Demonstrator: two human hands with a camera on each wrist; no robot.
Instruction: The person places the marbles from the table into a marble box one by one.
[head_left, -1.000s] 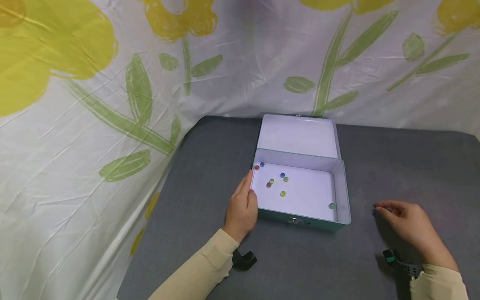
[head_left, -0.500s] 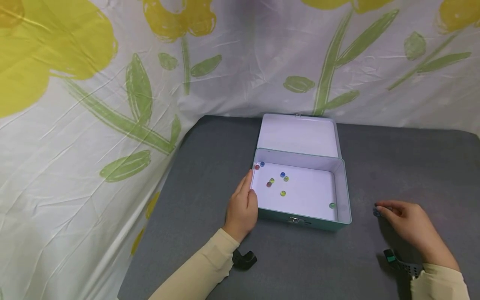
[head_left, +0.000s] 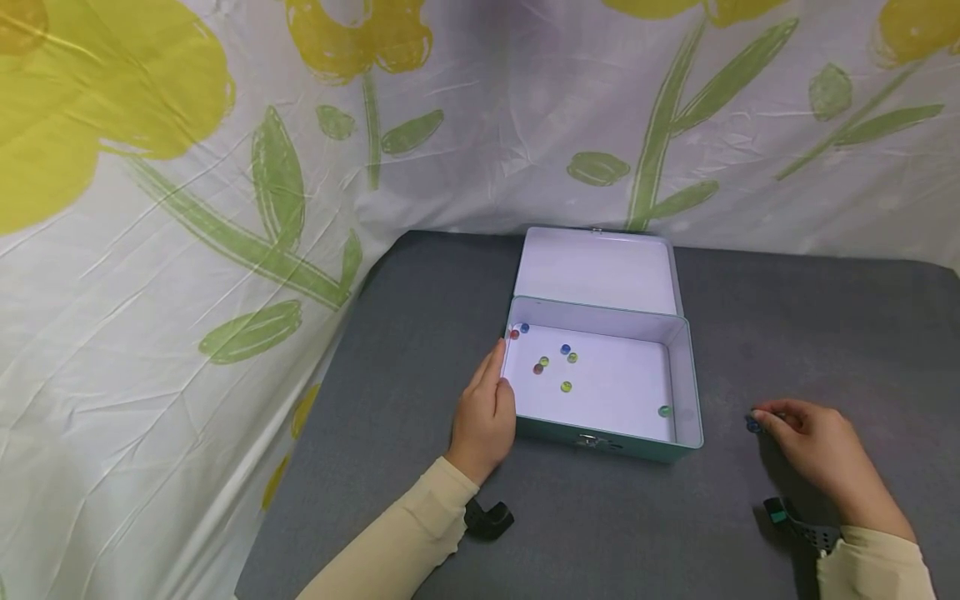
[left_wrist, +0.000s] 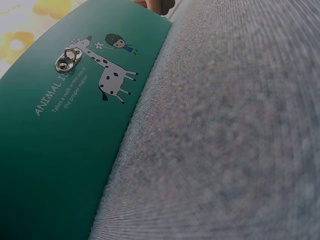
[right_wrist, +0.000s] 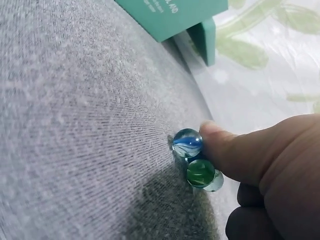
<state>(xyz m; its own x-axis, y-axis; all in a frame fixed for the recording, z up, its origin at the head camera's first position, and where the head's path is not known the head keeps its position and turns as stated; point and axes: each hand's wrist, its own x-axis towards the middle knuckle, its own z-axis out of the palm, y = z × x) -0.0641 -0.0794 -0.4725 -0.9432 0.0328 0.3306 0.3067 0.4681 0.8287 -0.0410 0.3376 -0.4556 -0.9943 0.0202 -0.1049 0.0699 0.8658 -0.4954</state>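
A green tin box [head_left: 637, 448] with a white inside stands open, its lid [head_left: 596, 268] laid back behind it. My left hand [head_left: 483, 421] rests along the box's left wall, fingers straight. To the right of the box, my right hand [head_left: 817, 442] pinches at a small cluster of glass marbles close over the cloth. In the right wrist view the thumb [right_wrist: 225, 150] is against a blue-swirled marble [right_wrist: 188, 143]; a green marble [right_wrist: 201, 173] and a clear one [right_wrist: 215, 182] sit just below it. The other fingertips are hidden there.
Several marbles lie scattered inside the box, among them a yellow-green marble [head_left: 566, 387], a blue marble [head_left: 566, 349] and a green marble [head_left: 664, 411] near the right wall. Grey cloth [head_left: 600, 533] covers the table. A flower-print curtain [head_left: 487, 142] hangs behind and at left.
The right fingertips have shifted very slightly at the marbles. The left hand, the box and the marbles inside it look unmoved.
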